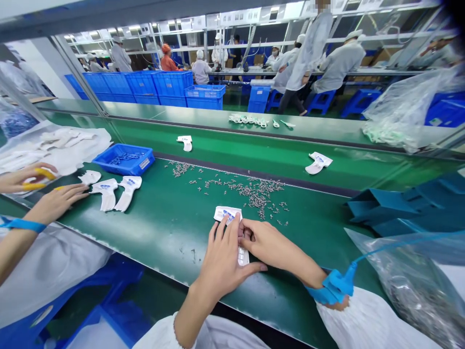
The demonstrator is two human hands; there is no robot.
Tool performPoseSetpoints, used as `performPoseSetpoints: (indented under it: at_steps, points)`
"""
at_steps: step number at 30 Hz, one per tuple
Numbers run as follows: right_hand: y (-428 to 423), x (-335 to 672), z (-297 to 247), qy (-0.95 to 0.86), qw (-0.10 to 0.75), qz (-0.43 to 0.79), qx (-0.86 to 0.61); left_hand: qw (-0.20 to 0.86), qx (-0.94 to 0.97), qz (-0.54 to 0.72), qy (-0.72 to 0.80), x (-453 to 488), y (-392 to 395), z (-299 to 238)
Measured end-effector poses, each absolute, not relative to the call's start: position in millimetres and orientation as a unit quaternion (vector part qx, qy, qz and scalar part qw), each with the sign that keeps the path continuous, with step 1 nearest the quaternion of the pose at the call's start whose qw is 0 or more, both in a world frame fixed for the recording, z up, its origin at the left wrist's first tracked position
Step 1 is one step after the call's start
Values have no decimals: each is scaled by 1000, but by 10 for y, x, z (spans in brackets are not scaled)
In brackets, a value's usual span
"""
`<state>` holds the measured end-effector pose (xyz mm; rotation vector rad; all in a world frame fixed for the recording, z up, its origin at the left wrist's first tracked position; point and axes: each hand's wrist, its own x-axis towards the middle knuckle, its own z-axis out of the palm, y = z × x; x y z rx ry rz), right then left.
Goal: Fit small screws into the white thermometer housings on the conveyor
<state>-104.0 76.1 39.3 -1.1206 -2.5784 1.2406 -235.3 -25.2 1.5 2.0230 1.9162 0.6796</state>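
Observation:
A white pistol-shaped plastic shell point(228, 214) with blue marks lies on the green bench before me. My left hand point(224, 257) rests over its grip part, holding it against the bench, fingers stretched across it and thumb out to the right. Thumb and fingers of my right hand point(259, 238) are pinched together at the shell's right edge; whatever is between them is hidden. Just beyond my hands, many small metal pieces point(258, 194), apparently screws, are scattered. A blue band point(336, 286) circles my right wrist.
At left, a co-worker's hands point(56, 206) are beside several white shells point(105, 193) and a blue tray point(125, 160). Two shells point(318, 163) lie on the green strip beyond. Teal bins point(407, 206) and a clear bag point(410, 276) stand at right.

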Motion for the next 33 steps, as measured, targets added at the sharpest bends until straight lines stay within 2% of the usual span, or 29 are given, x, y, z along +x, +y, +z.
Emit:
performPoseSetpoints:
  at_steps: [6, 10, 12, 14, 16, 23, 28, 33]
  points:
    - [729, -1096, 356, -836, 14, 372, -403, 133, 700, 220, 666, -2351, -236, 17]
    - [813, -912, 417, -834, 35, 417, -360, 135, 701, 216, 666, -2362, -251, -5]
    - [916, -682, 410, -842, 68, 373, -383, 137, 701, 220, 664, -2369, -263, -19]
    - [1031, -414, 347, -853, 95, 267, -439, 141, 701, 224, 663, -2371, -274, -25]
    - [1129, -187, 250, -857, 85, 199, -468, 144, 701, 225, 662, -2370, -279, -23]
    - [1168, -123, 147, -866, 46, 160, -472, 144, 702, 228, 659, -2376, -270, -3]
    - [1000, -314, 315, -856, 68, 211, -467, 143, 705, 227, 657, -2369, -267, 20]
    - [798, -539, 513, -827, 84, 362, -422, 144, 703, 220, 660, -2359, -266, 37]
